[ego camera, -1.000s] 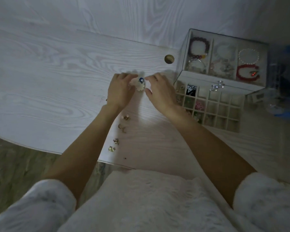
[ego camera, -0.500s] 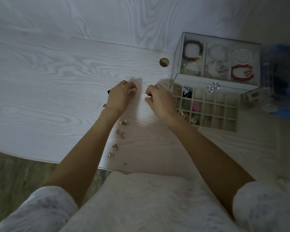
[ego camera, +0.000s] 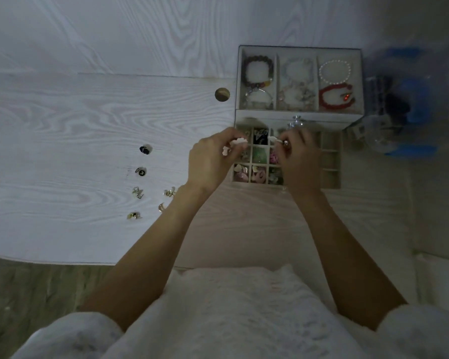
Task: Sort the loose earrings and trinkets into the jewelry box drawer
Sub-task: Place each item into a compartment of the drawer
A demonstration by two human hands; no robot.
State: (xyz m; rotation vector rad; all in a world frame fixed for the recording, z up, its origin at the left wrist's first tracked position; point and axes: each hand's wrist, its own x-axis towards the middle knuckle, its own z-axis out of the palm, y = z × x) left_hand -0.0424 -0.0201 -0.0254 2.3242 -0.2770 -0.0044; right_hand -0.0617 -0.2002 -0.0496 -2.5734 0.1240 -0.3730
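Observation:
The jewelry box (ego camera: 300,49) stands on the white table with its gridded drawer (ego camera: 331,161) pulled out toward me. Both hands hover over the drawer's left cells. My left hand (ego camera: 210,158) pinches a small white earring (ego camera: 240,141) at its fingertips. My right hand (ego camera: 297,156) pinches a matching white piece (ego camera: 274,138). Several loose earrings lie on the table to the left: two dark ones (ego camera: 145,149) and several gold ones (ego camera: 137,192).
The box's top tray holds bracelets, a dark one (ego camera: 258,71) and a red one (ego camera: 335,97) among them. A round cable hole (ego camera: 222,94) sits left of the box. Blue and clear objects (ego camera: 405,104) stand to the right. The table's front edge (ego camera: 62,261) runs below the earrings.
Both hands have moved right from the bare table to above the drawer, each carrying a white piece. The view has shifted, so more loose earrings show on the left.

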